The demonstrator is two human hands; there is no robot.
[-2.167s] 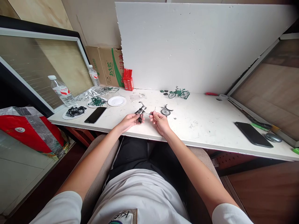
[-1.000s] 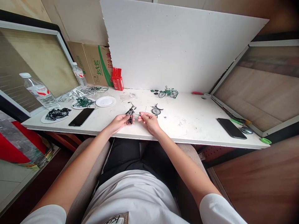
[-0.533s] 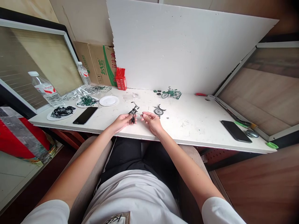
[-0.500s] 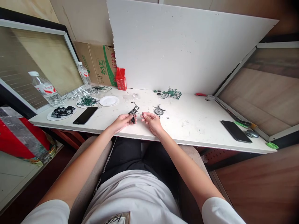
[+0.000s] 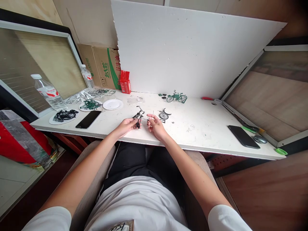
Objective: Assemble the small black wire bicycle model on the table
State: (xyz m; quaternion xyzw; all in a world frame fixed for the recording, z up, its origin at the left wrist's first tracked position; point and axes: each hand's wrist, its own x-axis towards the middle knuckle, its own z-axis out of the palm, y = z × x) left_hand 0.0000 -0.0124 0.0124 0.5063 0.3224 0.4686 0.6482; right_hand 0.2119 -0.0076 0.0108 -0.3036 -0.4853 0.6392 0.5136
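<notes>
Near the table's front edge, my left hand [image 5: 128, 126] is closed on a black model bicycle frame [image 5: 138, 119], its silver-grey handlebars upright. A thin dark part [image 5: 145, 119] sticks out from the frame toward my right hand [image 5: 154, 125]. The right thumb and curled fingers meet at the end of that part, while the index finger is lifted; what exactly they grip is too small to tell. Just beyond the right hand lies a small black wheel with a mudguard [image 5: 164, 115]. A green model bicycle [image 5: 176, 97] stands farther back.
On the left are plates of black parts [image 5: 63, 116] and green parts [image 5: 90, 105], a bare white plate [image 5: 113, 104], a phone [image 5: 88, 119] and water bottles [image 5: 49, 93]. A red box [image 5: 125, 82] stands behind. Another phone [image 5: 243, 136] lies at right.
My right index finger has lifted away from the thumb, and the right hand has shifted slightly right. The left hand keeps hold of the model bicycle frame.
</notes>
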